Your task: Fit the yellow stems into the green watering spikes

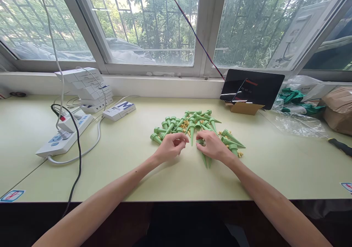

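Note:
Green plastic plant watering spikes (191, 133), with ridged caps and long pointed ends, lie in a loose pile in front of me. Small yellow pieces (186, 124) are scattered among them. At the pile's near left, my left hand (172, 146) has its fingers curled and the thumb close to them; whatever they may hold is hidden. My right hand (212, 145) is closed around the cap of a green spike (204, 160), whose tip points toward me. A second tip (210, 162) shows beside it under the palm. More spikes (233, 138) lie right of this hand.
A power strip (59, 138) with cables stands left, near stacked white boxes (89, 87) and a single white box (120, 110). A tablet (251, 89) leans on a cardboard stand (244, 108). Plastic bags (299, 102) and a screwdriver handle (340, 146) are at right.

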Tool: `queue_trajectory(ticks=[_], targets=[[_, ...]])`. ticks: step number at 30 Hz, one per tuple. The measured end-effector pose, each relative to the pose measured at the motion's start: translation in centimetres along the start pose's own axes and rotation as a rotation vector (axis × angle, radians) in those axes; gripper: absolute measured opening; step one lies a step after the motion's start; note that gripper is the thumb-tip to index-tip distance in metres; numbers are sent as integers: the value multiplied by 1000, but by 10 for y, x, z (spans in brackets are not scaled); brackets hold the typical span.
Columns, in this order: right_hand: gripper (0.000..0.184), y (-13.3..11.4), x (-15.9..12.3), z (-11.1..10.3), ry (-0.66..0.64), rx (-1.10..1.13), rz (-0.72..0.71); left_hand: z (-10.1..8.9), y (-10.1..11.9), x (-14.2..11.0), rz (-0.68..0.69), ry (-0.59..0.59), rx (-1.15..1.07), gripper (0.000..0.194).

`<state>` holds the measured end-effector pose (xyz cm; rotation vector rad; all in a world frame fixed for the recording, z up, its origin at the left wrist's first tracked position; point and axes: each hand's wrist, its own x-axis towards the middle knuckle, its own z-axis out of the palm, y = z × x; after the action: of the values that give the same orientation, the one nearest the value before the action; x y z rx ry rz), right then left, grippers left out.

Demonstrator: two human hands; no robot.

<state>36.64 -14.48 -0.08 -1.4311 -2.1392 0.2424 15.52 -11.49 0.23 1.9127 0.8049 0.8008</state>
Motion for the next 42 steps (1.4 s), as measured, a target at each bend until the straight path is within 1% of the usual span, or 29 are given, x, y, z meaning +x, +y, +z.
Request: queue_trajectory(ticks=[5, 7, 11, 14, 18, 21, 24, 28, 35, 38, 42], targets=[[1, 0, 0, 1, 16, -7, 1, 0, -1, 0, 4, -4, 5, 15], [3, 0, 0, 1, 27, -5, 0, 0, -1, 0, 6, -6, 7, 15], [8, 0, 1, 2, 63, 9, 3, 0, -1, 0, 3, -1, 8, 16], [13, 0, 1, 5, 113, 6, 4, 1, 0, 0, 6, 12, 29, 15], [26, -3, 1, 11, 157, -80, -14, 1, 0, 1, 11, 29, 62, 16], [33, -7, 3, 14, 132, -186, -42, 2, -1, 1, 26, 30, 68, 16], [33, -11, 5, 16, 85, -272, -33, 3, -3, 0, 33, 26, 76, 16], [32, -13, 8, 16, 25, -335, -19, 3, -3, 0, 28, 30, 85, 16], [35, -14, 12, 16, -27, -358, -21, 2, -2, 0, 26, 38, 70, 17], [37, -14, 13, 18, -21, -339, -13, 2, -2, 0, 26, 44, 71, 15], [34, -12, 14, 20, 4, -273, 16, 2, -2, 0, 29, 44, 89, 15]])
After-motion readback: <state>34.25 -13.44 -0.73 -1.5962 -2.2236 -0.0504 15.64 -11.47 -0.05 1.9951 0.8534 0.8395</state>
